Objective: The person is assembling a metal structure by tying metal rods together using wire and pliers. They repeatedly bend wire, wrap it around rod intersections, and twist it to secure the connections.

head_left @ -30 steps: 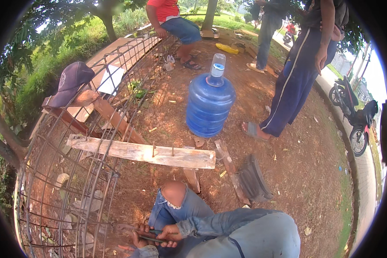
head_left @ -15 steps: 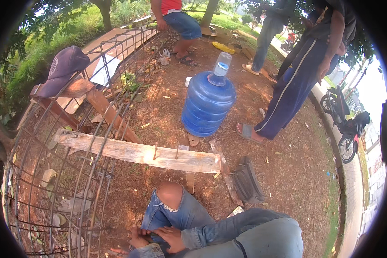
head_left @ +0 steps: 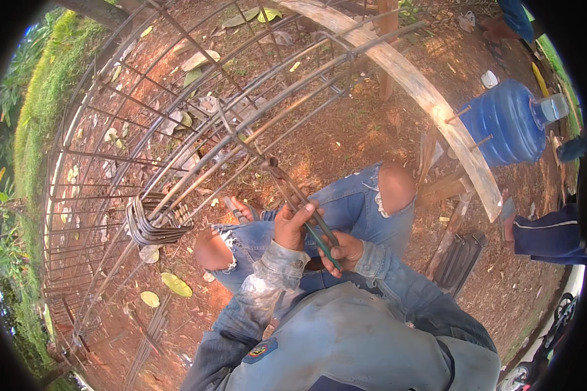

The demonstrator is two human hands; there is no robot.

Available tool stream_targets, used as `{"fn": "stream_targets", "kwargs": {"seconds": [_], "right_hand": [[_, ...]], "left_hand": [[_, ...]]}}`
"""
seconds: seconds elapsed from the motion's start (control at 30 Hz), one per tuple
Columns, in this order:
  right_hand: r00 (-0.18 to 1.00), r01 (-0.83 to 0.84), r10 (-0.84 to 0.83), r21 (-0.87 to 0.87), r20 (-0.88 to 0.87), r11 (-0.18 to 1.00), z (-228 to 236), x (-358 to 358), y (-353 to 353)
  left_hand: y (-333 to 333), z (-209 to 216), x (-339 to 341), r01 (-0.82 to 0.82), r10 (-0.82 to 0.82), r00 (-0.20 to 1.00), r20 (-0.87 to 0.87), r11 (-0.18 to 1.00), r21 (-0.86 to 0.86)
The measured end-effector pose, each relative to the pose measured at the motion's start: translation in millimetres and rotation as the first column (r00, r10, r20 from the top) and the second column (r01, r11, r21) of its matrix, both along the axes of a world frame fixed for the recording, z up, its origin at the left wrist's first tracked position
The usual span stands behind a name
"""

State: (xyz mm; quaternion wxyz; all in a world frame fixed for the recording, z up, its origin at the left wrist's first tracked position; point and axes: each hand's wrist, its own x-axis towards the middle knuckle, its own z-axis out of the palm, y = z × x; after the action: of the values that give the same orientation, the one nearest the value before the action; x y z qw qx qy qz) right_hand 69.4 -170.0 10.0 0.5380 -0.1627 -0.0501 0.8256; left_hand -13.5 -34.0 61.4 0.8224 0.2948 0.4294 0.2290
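Holding a pair of long-handled pincers (head_left: 323, 228) before the belly, the person had both hands clamped on it: left hand (head_left: 292, 225) wrapped round it nearer the head, right hand (head_left: 347, 253) closed lower down, by the green grips. The tool's head pointed up and left, just at the steel cage (head_left: 223, 144); could not tell whether it bit on a bar. Half a second earlier the hands lay low by the knee and the tool could hardly be made out. View had swung left since: cage now mid-frame, the blue water jug (head_left: 505, 124) shifted from the middle to the right edge.

Jeans (head_left: 346, 189) of faded denim, torn and frayed at both knees. Pincers' arms slim, rusty brown, green toward the ends. Cage built of thin, dark round bars crossed in an open grid, some longer bars a lighter brown; a stack of bent steel hoops (head_left: 143, 228) sat nested at its near side. Oval yellow-green leaves (head_left: 176, 284) on reddish, crumbly soil. Plank (head_left: 434, 104) pale and rough-grained, two rusty nails standing from it. Black ribbed piece (head_left: 460, 260), rubbery-looking, beside a weathered board. Jug of smooth, see-through plastic, ringed with ridges. Farther right, another person's dark blue trouser leg (head_left: 546, 233), pale-striped.
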Motion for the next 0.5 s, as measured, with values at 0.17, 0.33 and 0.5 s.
{"fn": "stream_targets", "kwargs": {"seconds": [0.17, 0.33, 0.5], "right_hand": [[1.000, 0.018, -0.018, 0.041, -0.002, 0.999, -32, -18, -3], [0.382, 0.366, -0.344, 0.202, 0.858, 0.908, -30, -24, -18], [0.889, 0.090, -0.051, -0.065, 0.456, 0.994, -19, 0, -46]], "left_hand": [[-11, -30, -7, 0.308, -0.136, 0.916, -0.378, 0.842, 0.442], [-26, -39, -24, 0.372, -0.228, 0.924, -0.305, 0.719, 0.587], [10, -97, -105, 0.315, -0.314, 0.947, -0.062, 0.949, 0.007]]}}
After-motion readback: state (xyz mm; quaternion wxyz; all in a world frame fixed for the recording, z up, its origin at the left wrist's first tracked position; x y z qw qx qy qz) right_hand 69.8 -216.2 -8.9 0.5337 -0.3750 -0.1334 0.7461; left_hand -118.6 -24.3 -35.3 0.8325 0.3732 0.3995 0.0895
